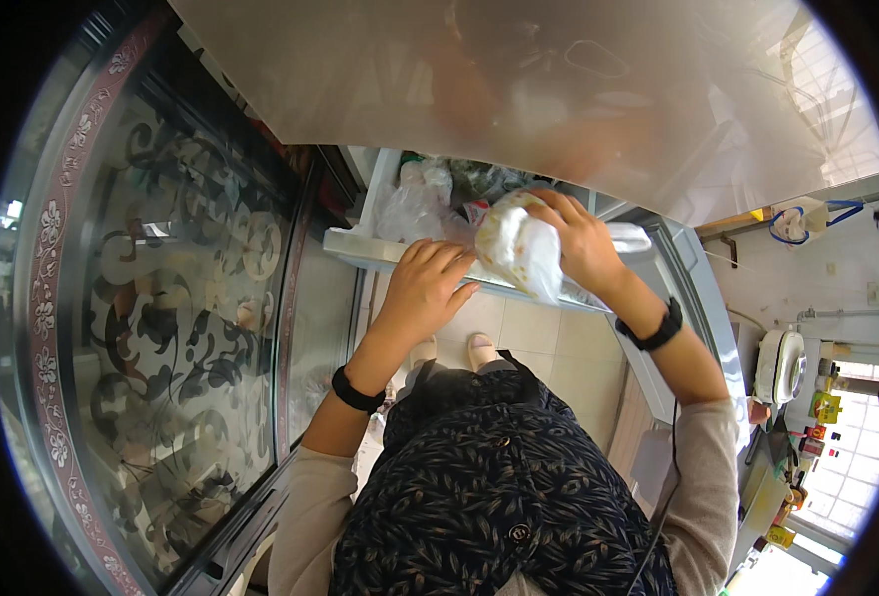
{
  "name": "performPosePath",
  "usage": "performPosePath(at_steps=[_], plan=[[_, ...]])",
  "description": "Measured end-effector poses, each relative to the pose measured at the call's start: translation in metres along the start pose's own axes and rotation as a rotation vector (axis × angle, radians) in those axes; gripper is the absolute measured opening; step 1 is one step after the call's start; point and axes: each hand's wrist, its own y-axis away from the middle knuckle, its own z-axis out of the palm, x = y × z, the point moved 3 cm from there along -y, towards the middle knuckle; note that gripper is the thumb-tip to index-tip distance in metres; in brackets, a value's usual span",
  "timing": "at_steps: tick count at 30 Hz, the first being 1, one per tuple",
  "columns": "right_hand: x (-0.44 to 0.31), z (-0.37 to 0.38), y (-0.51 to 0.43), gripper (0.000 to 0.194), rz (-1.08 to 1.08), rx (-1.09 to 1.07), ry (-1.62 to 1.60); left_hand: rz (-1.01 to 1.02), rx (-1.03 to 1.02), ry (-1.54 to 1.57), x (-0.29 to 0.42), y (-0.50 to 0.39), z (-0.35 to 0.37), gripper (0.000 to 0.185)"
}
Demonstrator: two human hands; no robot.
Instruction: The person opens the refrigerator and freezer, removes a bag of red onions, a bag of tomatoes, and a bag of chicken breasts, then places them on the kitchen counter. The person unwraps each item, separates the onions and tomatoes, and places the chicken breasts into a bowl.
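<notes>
A pulled-out refrigerator drawer (369,247) holds several plastic bags, among them a clear, crumpled plastic bag (413,205) on its left side. My right hand (577,238) grips a white plastic bag with yellowish marks (521,246) over the drawer's front edge. What the bag contains cannot be made out. My left hand (428,287) rests with its fingers on the drawer's front rim, left of the white bag, holding nothing that shows. Both wrists wear black bands.
A glossy refrigerator panel (484,82) overhangs the drawer. On the left stands a patterned glass sliding door (186,320); an open refrigerator door (670,290) is at the right. Beyond it are a white rice cooker (780,367) and a counter with bottles and packets. Tiled floor (532,328) lies below.
</notes>
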Motion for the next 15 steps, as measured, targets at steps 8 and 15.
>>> performPosePath(at_steps=[8, 15], plan=[[0.043, 0.081, -0.03, 0.035, -0.105, -0.346, 0.761, 0.022, -0.067, -0.01, -0.005, 0.004, 0.0, 0.046], [0.06, 0.099, -0.032, 0.055, -0.171, -0.516, 0.718, 0.035, -0.112, -0.088, -0.004, 0.005, 0.002, 0.048]])
